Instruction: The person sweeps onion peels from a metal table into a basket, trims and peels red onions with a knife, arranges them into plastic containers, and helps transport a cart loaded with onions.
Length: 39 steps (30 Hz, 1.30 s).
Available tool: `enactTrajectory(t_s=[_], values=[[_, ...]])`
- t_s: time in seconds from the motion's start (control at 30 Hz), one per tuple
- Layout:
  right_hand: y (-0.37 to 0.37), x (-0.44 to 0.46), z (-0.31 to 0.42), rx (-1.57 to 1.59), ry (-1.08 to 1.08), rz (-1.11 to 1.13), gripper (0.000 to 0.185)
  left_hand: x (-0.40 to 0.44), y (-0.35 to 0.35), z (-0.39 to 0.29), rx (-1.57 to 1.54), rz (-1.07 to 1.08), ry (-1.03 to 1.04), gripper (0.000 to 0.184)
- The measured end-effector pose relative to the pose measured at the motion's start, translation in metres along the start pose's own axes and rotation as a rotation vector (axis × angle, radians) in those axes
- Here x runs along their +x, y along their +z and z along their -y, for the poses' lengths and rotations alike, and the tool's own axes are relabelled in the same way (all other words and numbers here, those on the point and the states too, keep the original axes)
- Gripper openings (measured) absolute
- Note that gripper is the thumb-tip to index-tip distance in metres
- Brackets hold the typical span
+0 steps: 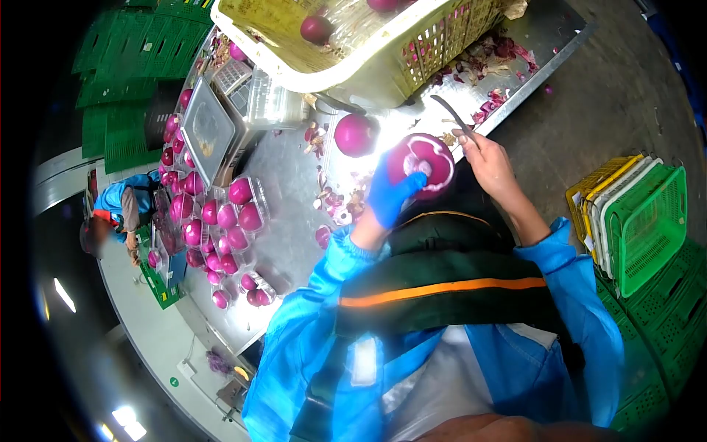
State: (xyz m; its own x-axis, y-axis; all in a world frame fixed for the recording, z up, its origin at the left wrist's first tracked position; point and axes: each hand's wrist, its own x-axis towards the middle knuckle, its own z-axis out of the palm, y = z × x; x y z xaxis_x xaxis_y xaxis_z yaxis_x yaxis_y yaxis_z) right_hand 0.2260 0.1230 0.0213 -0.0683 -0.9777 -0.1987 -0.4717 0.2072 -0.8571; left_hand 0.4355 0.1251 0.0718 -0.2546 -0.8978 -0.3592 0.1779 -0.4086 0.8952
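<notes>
My left hand (392, 193), in a blue glove, grips a red onion (436, 156); its magenta surface with white bands faces up, and the thumb presses on it. My bare right hand (489, 166) is closed around a small knife (451, 112), the dark curved blade pointing up and left, apart from the onion. On the metal table (291, 195), a whole peeled red onion (356, 135) lies just beyond my left hand. Loose skins and trimmings (337, 206) are scattered beside that hand.
A yellow crate (294, 77) holding onions stands at the table's far side. Left are a scale (208, 131), clear tubs (272, 102) and several packed onion trays (239, 210). Stacked crates (648, 228) stand on the right. Another person (118, 206) works at far left.
</notes>
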Motion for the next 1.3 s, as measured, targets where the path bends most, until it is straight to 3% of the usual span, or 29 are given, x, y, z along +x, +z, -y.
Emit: enactTrajectory(t_s=[0.07,0.1,0.17,0.37,0.67,0.77,0.87,0.97,1.1,1.17,1.2,1.3], values=[[-0.004,-0.008,0.023,-0.037,-0.073,-0.023,0.032,0.007,0.0,-0.009,-0.091,-0.017,-0.07,0.062],[0.001,-0.013,0.022,-0.055,-0.235,-0.129,0.029,0.01,-0.004,-0.008,-0.103,-0.006,-0.032,0.061],[-0.006,-0.023,0.029,-0.256,-0.327,-0.135,0.028,0.013,-0.015,-0.002,-0.124,0.01,0.038,0.059],[-0.016,-0.036,0.03,-0.493,-0.427,-0.159,0.043,0.011,-0.017,0.003,-0.202,0.043,0.078,0.064],[-0.009,-0.032,0.02,-0.542,-0.395,-0.25,0.043,0.009,-0.021,0.006,-0.007,0.058,0.11,0.076],[0.003,-0.032,0.019,-0.416,-0.252,-0.203,0.032,0.01,-0.026,0.012,0.13,0.029,0.186,0.078],[0.017,-0.027,0.016,-0.122,-0.243,-0.213,0.026,0.011,-0.027,0.015,0.145,-0.013,0.174,0.078],[0.017,-0.022,0.019,-0.139,0.011,0.026,0.028,0.015,-0.03,0.021,0.101,-0.041,0.129,0.079],[0.021,-0.006,0.002,-0.034,0.164,0.103,0.032,0.007,-0.024,0.008,0.089,-0.026,0.049,0.08],[0.015,0.014,-0.015,0.115,0.319,0.088,0.033,-0.007,-0.018,0.016,0.477,0.01,0.273,0.081],[0.004,0.017,-0.011,0.111,0.362,0.118,0.034,-0.015,-0.008,0.015,0.476,0.017,0.286,0.08],[0.005,0.011,0.013,0.238,0.068,0.126,0.035,-0.004,-0.013,0.016,0.141,0.017,-0.01,0.08]])
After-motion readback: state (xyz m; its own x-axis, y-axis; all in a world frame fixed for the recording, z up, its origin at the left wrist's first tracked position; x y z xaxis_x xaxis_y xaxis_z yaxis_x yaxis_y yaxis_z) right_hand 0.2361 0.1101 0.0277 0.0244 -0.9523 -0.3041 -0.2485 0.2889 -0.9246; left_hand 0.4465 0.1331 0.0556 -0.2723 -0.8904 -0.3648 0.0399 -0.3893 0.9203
